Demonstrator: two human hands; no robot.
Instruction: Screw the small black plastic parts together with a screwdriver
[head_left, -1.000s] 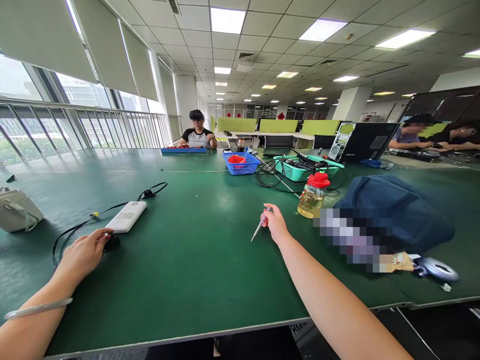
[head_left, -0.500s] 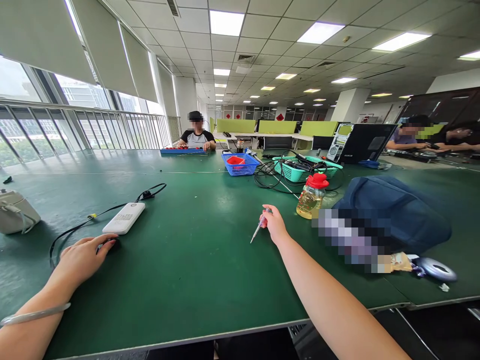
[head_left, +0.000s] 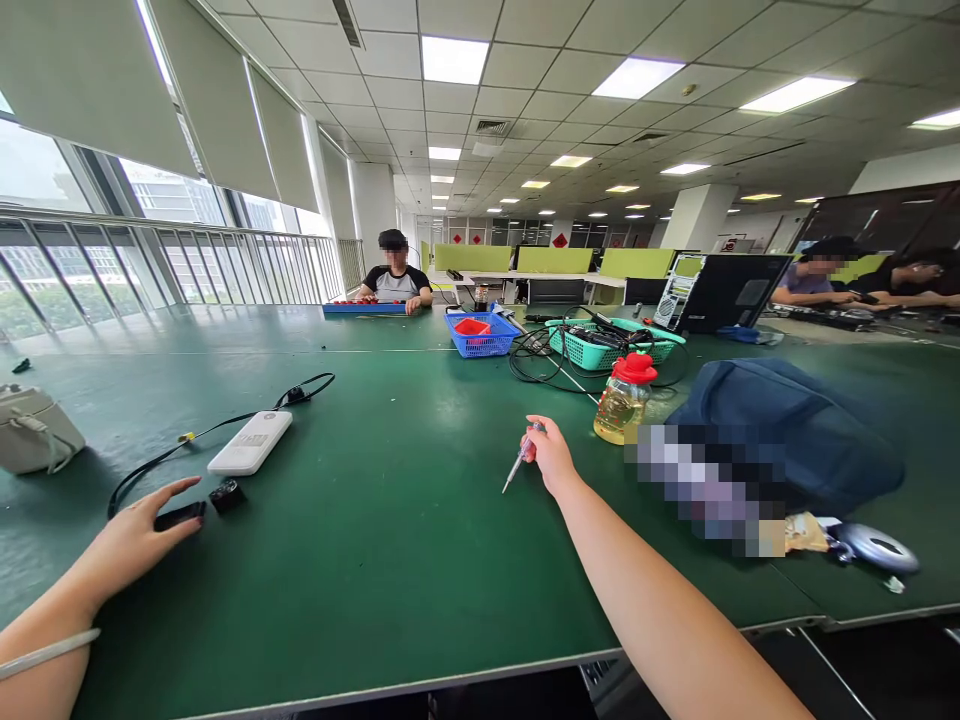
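My right hand (head_left: 551, 455) is closed around a small screwdriver (head_left: 519, 462) with a red-and-clear handle, its tip pointing down-left at the green table (head_left: 390, 520). My left hand (head_left: 131, 540) lies low on the table at the left, fingers stretched out, with a flat black piece (head_left: 180, 516) under its fingertips. A small black block (head_left: 226, 494) sits just right of that piece. Beyond them lies a white power bank (head_left: 250, 442) with a black cable (head_left: 225, 420).
A jar of yellow liquid with a red lid (head_left: 622, 400) and a dark blue bag (head_left: 787, 430) stand at the right. Blue basket (head_left: 480, 335), teal basket (head_left: 607, 345) and tangled cables sit further back. A beige pouch (head_left: 34, 430) is far left. Other people sit at the far tables.
My left hand has drawn back toward me, sliding a flat black piece away from the small black block it covered before. The right hand with the screwdriver has stayed in place.
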